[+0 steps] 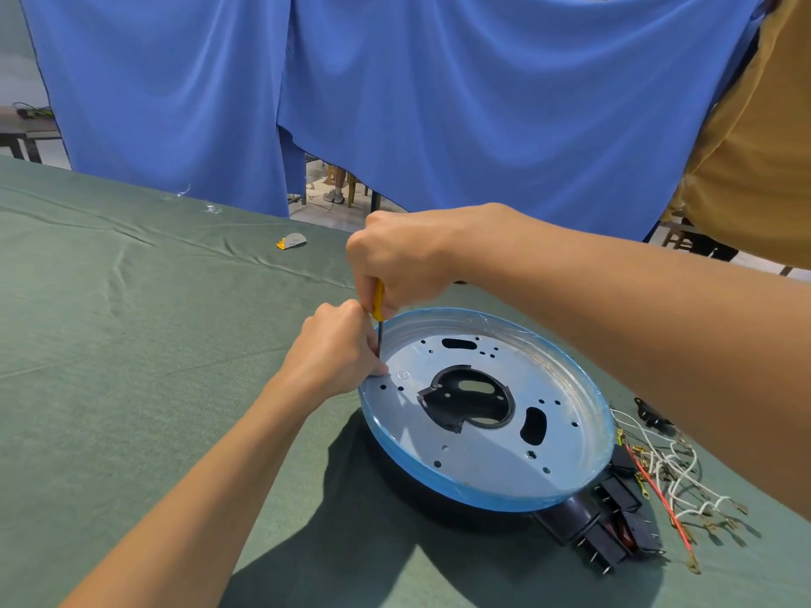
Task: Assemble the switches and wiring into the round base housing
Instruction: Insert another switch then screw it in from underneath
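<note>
Under my right hand (403,256), the screwdriver (378,300) stands nearly upright, its tip down at the left edge of the round base housing (583,375), which sits open side up on the desk (131,344). I judge the step in hand to be driving a screw into the plate there.

To do it well I would hold the shaft square to the plate, press straight down through the handle, and turn slowly so the tip does not skip out and scratch the metal. The housing looks free to slide on the cloth, so the steadying hand should bear down on it too.

My right fingers are wrapped tight round the yellow handle, clamped on it from above. My left hand (338,353) has its fingers (381,368) bunched together at the lower shaft, pinching it just above the plate and touching the plate itself. Whether a screw sits between them I cannot tell, as the knuckles hide it.

Well off to the right of both hands, beside the housing, the switches (614,533) and wires (676,471) lie loose on the desk, not yet fitted.
</note>
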The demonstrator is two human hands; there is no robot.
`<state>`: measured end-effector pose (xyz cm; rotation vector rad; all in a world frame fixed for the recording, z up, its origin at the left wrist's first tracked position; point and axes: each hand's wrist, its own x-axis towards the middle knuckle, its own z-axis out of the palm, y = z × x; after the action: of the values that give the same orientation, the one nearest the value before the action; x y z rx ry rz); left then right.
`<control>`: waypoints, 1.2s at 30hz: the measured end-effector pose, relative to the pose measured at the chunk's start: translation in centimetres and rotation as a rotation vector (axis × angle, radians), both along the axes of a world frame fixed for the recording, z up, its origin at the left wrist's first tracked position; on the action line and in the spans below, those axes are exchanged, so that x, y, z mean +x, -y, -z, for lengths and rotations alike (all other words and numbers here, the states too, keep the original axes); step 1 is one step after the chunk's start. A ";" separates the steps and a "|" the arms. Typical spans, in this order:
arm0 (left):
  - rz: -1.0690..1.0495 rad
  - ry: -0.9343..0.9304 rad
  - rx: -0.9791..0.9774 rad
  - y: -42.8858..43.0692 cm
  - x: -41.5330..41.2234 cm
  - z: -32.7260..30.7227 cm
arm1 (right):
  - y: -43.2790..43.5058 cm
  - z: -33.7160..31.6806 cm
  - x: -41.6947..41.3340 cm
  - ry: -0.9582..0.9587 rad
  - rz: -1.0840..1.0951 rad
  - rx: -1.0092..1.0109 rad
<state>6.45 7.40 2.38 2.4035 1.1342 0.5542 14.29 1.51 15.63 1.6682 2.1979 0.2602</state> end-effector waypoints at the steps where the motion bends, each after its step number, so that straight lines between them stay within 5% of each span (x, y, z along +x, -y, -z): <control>1: 0.000 0.004 -0.002 0.0 0.0 0.0 | -0.1 0.0 0.1 -0.012 0.008 -0.004; 21: -0.024 0.035 -0.075 -0.3 -0.1 0.2 | -3.2 0.6 -1.5 -0.069 0.607 -0.224; 26: -0.029 0.037 -0.081 -0.4 0.0 0.3 | -1.8 -0.2 -0.1 -0.290 0.439 -0.120; 30: -0.021 0.037 -0.079 -0.5 0.0 0.4 | -0.8 -0.2 0.1 -0.237 0.280 -0.047; 36: -0.003 0.038 -0.057 -0.3 -0.2 0.4 | -1.7 0.8 -0.8 -0.163 0.319 -0.025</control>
<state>6.27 7.73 1.96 2.3340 1.1223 0.5586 13.52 3.22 14.79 2.0544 1.9910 0.0115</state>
